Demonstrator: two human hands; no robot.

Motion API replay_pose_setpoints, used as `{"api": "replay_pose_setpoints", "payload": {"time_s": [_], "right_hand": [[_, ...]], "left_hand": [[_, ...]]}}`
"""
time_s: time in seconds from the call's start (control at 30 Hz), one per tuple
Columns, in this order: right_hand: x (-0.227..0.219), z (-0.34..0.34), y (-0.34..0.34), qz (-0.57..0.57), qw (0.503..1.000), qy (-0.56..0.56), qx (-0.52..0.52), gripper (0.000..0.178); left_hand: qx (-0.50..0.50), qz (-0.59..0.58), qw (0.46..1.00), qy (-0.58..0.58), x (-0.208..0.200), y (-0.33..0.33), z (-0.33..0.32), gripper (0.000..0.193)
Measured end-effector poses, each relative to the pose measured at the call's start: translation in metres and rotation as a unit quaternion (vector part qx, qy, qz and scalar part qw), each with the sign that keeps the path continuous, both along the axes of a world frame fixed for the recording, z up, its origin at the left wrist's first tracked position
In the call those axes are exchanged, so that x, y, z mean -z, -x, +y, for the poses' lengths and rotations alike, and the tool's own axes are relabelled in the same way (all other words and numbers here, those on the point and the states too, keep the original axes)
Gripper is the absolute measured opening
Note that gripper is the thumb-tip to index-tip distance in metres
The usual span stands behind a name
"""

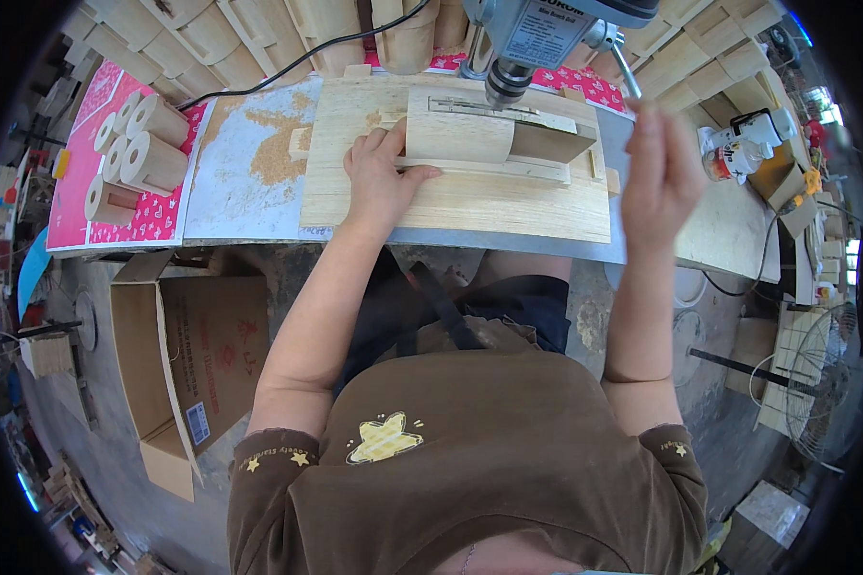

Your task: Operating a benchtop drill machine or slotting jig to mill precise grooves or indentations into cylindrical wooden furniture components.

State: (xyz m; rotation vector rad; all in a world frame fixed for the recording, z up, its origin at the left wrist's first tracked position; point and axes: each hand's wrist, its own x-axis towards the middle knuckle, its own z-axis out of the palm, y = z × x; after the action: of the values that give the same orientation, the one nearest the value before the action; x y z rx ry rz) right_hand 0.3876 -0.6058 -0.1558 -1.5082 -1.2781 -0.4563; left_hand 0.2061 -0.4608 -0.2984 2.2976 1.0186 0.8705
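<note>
Lying on its side beneath the drill press chuck (508, 82) is a pale, hollow wooden piece (457, 132) with a curved wall and an opening at its right. My left hand (379, 172) grips its left end, the thumb stretched along a wooden strip (527, 171) at the near side. The piece rests on a flat wooden board (355, 203) with strips around it. My right hand (662, 177) is raised at the right, its fingers curled around the end of the drill press lever (627, 73). No drill bit can be made out below the chuck.
Several small wooden cylinders with holes (153, 161) stand at the left on pink patterned paper. Sawdust (280, 153) lies beside the board. Stacked wooden pieces (408, 43) line the back, crossed by a black cable (292, 65). An open cardboard box (216, 335) sits below left; a fan (820, 383) stands right.
</note>
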Motion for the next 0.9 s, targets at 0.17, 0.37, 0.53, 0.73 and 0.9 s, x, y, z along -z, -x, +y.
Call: {"api": "replay_pose_setpoints", "payload": {"time_s": [0.17, 0.37, 0.53, 0.73, 0.9], "right_hand": [[0.062, 0.022, -0.010, -0.045, 0.997, -0.059, 0.004, 0.007], [0.008, 0.010, -0.016, -0.072, 0.996, -0.058, 0.011, 0.012], [-0.094, 0.077, -0.068, -0.023, 0.997, 0.009, 0.075, 0.029], [-0.101, 0.064, -0.054, 0.013, 0.997, 0.056, 0.046, 0.031], [-0.022, 0.002, -0.001, 0.015, 0.999, 0.050, 0.009, 0.016]], "left_hand": [[0.011, 0.009, 1.000, 0.007, -0.001, -0.008, 0.000, 0.071], [0.000, 0.007, 1.000, 0.004, -0.004, -0.007, -0.002, 0.069], [0.003, 0.029, 0.999, -0.024, -0.004, -0.030, -0.015, 0.068], [0.008, 0.025, 1.000, -0.007, -0.002, -0.036, -0.019, 0.067], [-0.002, 0.019, 1.000, -0.012, -0.004, -0.029, -0.018, 0.068]]}}
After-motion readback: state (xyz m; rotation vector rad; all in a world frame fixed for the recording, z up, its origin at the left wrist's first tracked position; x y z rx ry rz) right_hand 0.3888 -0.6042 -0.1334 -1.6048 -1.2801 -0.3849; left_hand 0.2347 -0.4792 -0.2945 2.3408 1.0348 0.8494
